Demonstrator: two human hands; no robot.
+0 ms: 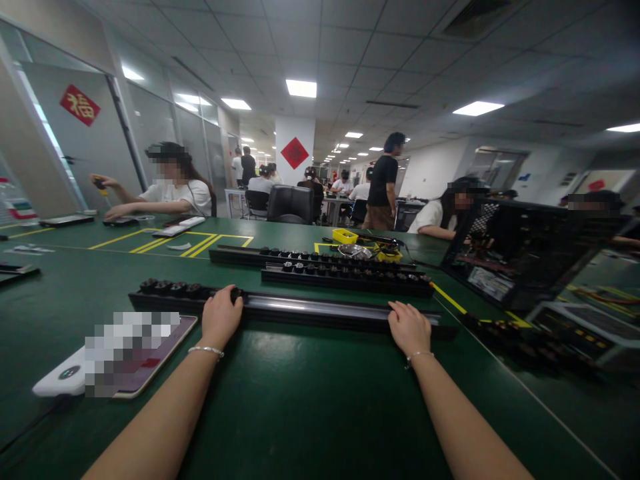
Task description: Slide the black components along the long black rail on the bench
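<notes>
A long black channel-shaped rail (310, 308) with a shiny inner strip lies across the green table in front of me. My left hand (223, 315) is closed at its left part, fingertips at a small black roller (237, 293) in the channel. Several black rollers (178, 287) sit in a row to the left of that hand. My right hand (411, 328) curls its fingers over the near edge of the rail towards the right end; the thumb is hidden. Behind lie two similar rails, a nearer one (345, 280) and a farther one (235, 256), both holding rows of rollers.
A white power bank (60, 381) and a phone (167, 357) lie left of my left forearm. On the right stand an opened computer case (480, 287) and a power supply unit (590, 333). A yellow tray (345, 236) and metal dish (355, 251) are behind the rails. Co-workers sit around.
</notes>
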